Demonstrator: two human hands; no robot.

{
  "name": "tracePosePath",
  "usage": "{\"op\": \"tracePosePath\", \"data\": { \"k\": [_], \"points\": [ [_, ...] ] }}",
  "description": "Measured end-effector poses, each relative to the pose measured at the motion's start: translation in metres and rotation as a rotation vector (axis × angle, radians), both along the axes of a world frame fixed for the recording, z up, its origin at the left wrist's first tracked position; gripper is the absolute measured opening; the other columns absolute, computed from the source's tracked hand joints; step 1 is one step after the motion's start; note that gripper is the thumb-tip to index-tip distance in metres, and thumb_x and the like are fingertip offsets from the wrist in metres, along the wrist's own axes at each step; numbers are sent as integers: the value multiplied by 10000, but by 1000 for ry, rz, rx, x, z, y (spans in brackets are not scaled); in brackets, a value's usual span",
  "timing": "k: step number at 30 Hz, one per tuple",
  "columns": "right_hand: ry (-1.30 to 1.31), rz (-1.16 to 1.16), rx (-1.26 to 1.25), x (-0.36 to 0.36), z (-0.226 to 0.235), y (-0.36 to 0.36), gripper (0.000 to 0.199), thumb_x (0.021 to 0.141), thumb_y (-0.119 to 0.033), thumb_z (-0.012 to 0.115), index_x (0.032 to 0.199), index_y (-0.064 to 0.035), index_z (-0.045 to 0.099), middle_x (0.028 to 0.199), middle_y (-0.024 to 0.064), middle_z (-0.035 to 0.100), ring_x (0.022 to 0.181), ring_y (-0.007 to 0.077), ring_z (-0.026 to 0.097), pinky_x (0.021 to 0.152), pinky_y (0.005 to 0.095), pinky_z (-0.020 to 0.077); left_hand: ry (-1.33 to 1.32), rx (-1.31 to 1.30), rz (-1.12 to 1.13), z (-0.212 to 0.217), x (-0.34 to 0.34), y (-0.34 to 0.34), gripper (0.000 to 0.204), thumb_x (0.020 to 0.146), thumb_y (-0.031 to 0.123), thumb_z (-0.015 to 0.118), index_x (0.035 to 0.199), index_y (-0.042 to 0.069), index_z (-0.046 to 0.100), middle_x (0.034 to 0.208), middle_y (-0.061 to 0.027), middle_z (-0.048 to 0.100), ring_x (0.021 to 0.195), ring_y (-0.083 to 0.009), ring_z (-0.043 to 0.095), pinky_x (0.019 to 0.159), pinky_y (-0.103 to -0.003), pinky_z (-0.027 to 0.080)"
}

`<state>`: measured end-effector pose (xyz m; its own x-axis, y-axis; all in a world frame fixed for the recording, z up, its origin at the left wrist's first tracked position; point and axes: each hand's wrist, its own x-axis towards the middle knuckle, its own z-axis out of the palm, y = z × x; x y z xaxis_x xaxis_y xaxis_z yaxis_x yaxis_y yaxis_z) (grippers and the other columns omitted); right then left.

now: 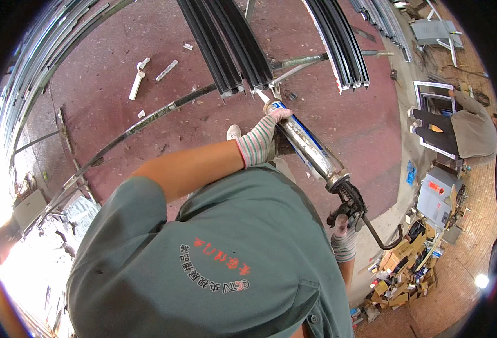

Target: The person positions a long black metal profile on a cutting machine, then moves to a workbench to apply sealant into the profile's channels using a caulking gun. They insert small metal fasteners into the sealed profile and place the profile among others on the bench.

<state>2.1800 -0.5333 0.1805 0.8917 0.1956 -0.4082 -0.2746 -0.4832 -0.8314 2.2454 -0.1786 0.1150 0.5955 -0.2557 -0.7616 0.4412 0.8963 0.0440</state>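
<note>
A caulking gun (310, 147) loaded with a silver and blue sealant tube slants across the middle of the view. My left hand (262, 135), in a striped knit glove, is wrapped round the front of the tube near its nozzle. At the rear, my right hand (343, 234), gloved alike, grips the black handle below the hooked rod. The white nozzle tip is at the near end of one of two dark ribbed profiles (226, 50); whether it touches cannot be made out. Another bundle of dark profiles (341, 48) lies to the right.
A metal rail (147, 121) runs beneath the profiles over the reddish floor. White scraps (137, 81) lie at left. Long metal bars (51, 62) curve along the far left. Boxes and debris (403, 262) are heaped at right. Another person (468, 132) bends over a frame.
</note>
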Motion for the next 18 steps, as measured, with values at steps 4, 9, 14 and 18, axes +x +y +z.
{"op": "tracePosePath", "data": {
  "k": [4,9,14,18],
  "points": [
    [5,0,-28,-1,3,-1,354,940,-317,639,1104,-44,485,932,60,608,817,164,605,744,330,543,-6,1,-14,-1,1,0,426,847,386,744,1051,45,587,900,-131,670,846,-332,708,876,-596,578],
    [-7,41,-76,7,15,9,268,922,-269,642,1022,-48,528,872,45,605,767,150,583,698,312,520,19,-10,1,0,2,0,424,847,364,749,1054,35,581,904,-136,671,840,-333,713,880,-594,583],
    [53,-95,76,12,30,23,229,918,-252,642,974,-49,550,835,37,607,739,140,571,669,305,505,23,-22,-12,1,5,-1,411,847,356,756,1041,35,588,890,-127,672,828,-328,717,882,-593,584],
    [11,-37,11,8,28,25,299,941,-318,654,986,-41,550,842,42,616,749,142,585,674,303,513,16,-23,-3,2,4,-1,384,849,354,759,1018,49,597,877,-118,673,825,-319,718,875,-592,586]
  ]
}}
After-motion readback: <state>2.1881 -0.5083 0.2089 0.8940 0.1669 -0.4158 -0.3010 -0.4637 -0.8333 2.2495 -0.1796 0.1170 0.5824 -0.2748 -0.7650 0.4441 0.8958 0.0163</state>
